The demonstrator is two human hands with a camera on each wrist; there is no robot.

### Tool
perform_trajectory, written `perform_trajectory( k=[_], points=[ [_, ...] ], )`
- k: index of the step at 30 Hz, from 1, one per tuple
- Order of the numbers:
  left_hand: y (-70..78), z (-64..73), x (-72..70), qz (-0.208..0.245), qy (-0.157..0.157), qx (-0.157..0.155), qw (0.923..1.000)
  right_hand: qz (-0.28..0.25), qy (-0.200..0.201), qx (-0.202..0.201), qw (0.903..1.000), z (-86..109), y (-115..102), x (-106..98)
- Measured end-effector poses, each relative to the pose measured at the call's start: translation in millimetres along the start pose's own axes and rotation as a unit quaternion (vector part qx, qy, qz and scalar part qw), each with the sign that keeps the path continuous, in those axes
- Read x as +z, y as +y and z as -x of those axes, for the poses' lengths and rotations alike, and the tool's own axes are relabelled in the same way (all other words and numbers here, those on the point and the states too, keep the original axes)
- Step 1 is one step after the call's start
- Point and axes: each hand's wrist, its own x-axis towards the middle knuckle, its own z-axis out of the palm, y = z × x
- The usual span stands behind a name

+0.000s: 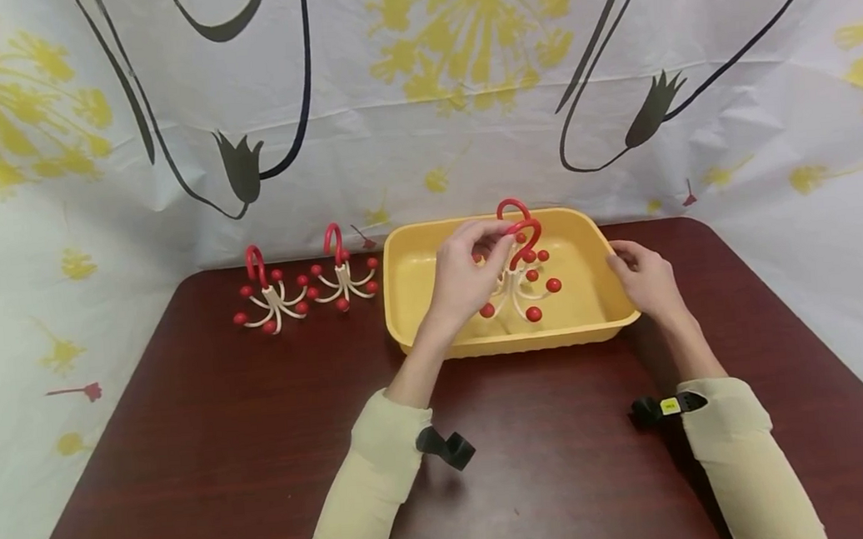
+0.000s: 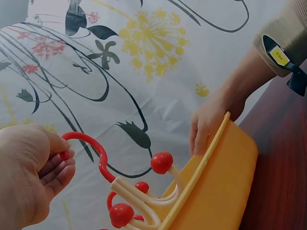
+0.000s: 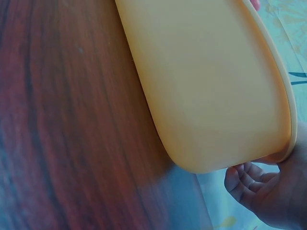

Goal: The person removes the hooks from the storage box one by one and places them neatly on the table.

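My left hand (image 1: pixel 465 271) pinches the red hook of a small hanger (image 1: pixel 513 284) with curved cream arms tipped by red balls. The held hanger is over the yellow plastic basin (image 1: pixel 580 263), its arms partly below the rim line in the left wrist view. Behind it, a second hanger (image 1: pixel 512 206) of the same kind is in the basin, mostly hidden. At the basin's right end my right hand (image 1: pixel 646 279) grips the rim, thumb on the inner side; its curled fingers (image 3: pixel 240 184) show outside the wall in the right wrist view.
Two more hangers, one at the far left (image 1: pixel 272 304) and one nearer the basin (image 1: pixel 343 282), stand hook up on the dark red wooden table (image 1: pixel 264 448). A patterned white curtain (image 1: pixel 438 152) hangs directly behind the table and basin.
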Motion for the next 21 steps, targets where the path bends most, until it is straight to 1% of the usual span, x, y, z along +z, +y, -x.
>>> perform_trajectory(
  k=[5, 16, 18, 21],
  points=[
    [1.5, 2.9, -13.5, -0.005, 0.013, 0.01, 0.9999, 0.001, 0.001, 0.001, 1.0, 2.4, 0, -3],
    [3.6, 9.1, -52.3, -0.029, 0.056, 0.03, 0.9976, -0.003, -0.005, 0.002, 1.0, 0.9, 1, 1],
    [4.6, 10.2, -59.8, -0.036, 0.065, 0.031, 0.9967, -0.003, -0.004, 0.002, 1.0, 0.4, 2, 1],
    [6.1, 12.3, -71.5, -0.047, 0.077, 0.026, 0.9956, -0.002, -0.006, 0.002, 1.0, 0.3, 2, 1]
  ],
)
